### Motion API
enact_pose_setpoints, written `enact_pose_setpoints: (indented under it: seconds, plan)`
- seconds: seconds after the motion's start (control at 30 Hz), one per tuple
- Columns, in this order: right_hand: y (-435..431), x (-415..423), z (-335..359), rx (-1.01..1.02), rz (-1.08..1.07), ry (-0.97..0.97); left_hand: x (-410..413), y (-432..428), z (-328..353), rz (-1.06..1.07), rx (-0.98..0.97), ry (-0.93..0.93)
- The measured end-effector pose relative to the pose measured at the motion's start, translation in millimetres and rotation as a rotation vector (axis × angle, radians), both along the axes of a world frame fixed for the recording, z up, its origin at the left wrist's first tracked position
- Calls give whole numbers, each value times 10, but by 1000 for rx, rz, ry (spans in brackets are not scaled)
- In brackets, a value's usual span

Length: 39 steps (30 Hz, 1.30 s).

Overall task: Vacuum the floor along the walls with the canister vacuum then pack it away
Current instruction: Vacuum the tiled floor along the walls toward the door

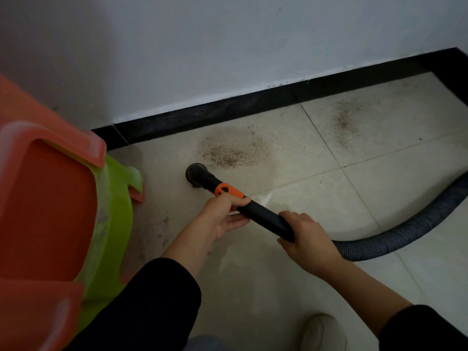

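A white wall (pixel 228 46) is seen across the top of the view, met along its foot by a black skirting (pixel 253 102). Below it a pale tiled floor (pixel 278 274) is spread over the rest of the frame. At the left edge an orange stool (pixel 50 198) is nested over a green stool (pixel 114 224), close to the skirting.

A grey ribbed hose (pixel 405 231) is laid on the floor from the right edge and curved round to the rear end of a black tube (pixel 260 215). The tube is angled down towards the wall.

The tube's rear end, where the hose joins, is gripped by the right hand (pixel 309 239), its fingers wrapped over it. Further forward the tube is held by the left hand (pixel 222 221), with the thumb curled over the top and the fingers underneath, just behind an orange collar (pixel 228 190).

A patch of brown grit (pixel 228 153) is scattered on the tile near the skirting, and a second patch (pixel 344 120) lies well to its right. The round nozzle (pixel 196 173) at the tube's tip is set on the floor just beside the nearer patch. A pale shoe (pixel 319 330) is visible at the bottom edge.
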State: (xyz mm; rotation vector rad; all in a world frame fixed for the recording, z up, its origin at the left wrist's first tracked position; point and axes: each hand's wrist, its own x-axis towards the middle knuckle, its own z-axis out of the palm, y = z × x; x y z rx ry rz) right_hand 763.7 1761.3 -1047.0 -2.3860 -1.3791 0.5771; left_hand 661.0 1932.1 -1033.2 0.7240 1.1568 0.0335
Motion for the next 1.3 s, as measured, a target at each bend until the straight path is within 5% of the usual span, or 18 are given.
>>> enact_pose_setpoints:
  seconds: [1.3]
  plan:
    - [1109,87,-74,-62,229,-131,-118,715,-187,338,174,-45]
